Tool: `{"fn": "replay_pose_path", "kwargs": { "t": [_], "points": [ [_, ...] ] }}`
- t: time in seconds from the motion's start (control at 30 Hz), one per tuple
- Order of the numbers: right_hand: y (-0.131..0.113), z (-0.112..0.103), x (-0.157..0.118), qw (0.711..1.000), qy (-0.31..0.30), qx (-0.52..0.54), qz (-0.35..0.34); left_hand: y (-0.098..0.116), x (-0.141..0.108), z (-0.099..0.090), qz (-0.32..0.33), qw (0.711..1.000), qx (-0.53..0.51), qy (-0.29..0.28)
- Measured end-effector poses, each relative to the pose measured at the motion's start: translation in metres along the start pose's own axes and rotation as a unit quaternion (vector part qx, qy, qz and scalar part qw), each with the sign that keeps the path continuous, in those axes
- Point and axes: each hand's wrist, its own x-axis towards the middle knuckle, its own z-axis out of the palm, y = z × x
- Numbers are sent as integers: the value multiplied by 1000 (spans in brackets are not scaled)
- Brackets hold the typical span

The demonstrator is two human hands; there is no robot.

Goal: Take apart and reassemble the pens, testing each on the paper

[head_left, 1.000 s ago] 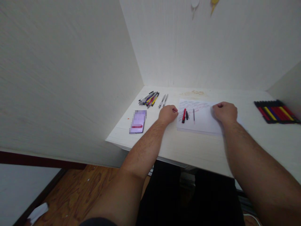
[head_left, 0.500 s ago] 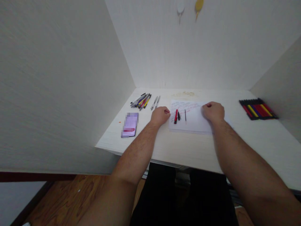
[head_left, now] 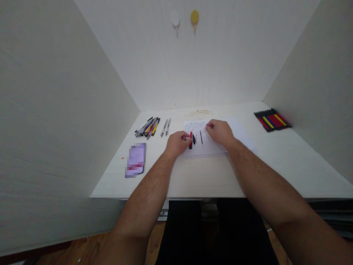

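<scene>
Left hand (head_left: 176, 144) is sitting at the left edge of the white paper sheets with coloured scribble (head_left: 212, 149). Its thumb and forefinger are standing part-spread beside a short red barrel with a black end (head_left: 191, 134), which is lying near that edge; cannot tell if they are pinching it. A small pointed black piece (head_left: 193, 139) and a thin dark rod (head_left: 201, 137) are lying closer to the paper's middle. Right hand (head_left: 221, 131) is bending over the paper's far part, fingertips drawn together; cannot tell if they are holding anything.

Handling, in my judgement: barrel is probably light and apt to roll. Fingers should be meeting it squarely at mid-length, without nudging the black piece.

Surface and room: black-trousered legs (head_left: 183, 235) are showing nearer than the paper, above a brown wooden floor (head_left: 82, 250). A pale wood-grain bench (head_left: 198, 176) is carrying everything. Left of the paper: a blurred purple-screened phone (head_left: 136, 156), two clear slim pens (head_left: 168, 126), a mixed pen pile (head_left: 148, 127). Right of it, a row of black-ended coloured pens (head_left: 272, 120) is lying. Beyond it, a brownish stain (head_left: 200, 112) is marking the bench; a whitish back wall (head_left: 209, 66) is bearing one white hook (head_left: 175, 18) and one yellow hook (head_left: 194, 17).
</scene>
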Motion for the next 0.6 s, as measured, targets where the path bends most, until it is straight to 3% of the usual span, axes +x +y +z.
{"fn": "replay_pose_path", "kwargs": {
  "t": [0.33,0.6],
  "points": [
    [-8,7,-7,986,-103,-22,-130,0,0,-1,25,999,28,-36],
    [-8,7,-9,977,-146,-72,-135,3,0,-5,8,998,52,-33]
  ]
}}
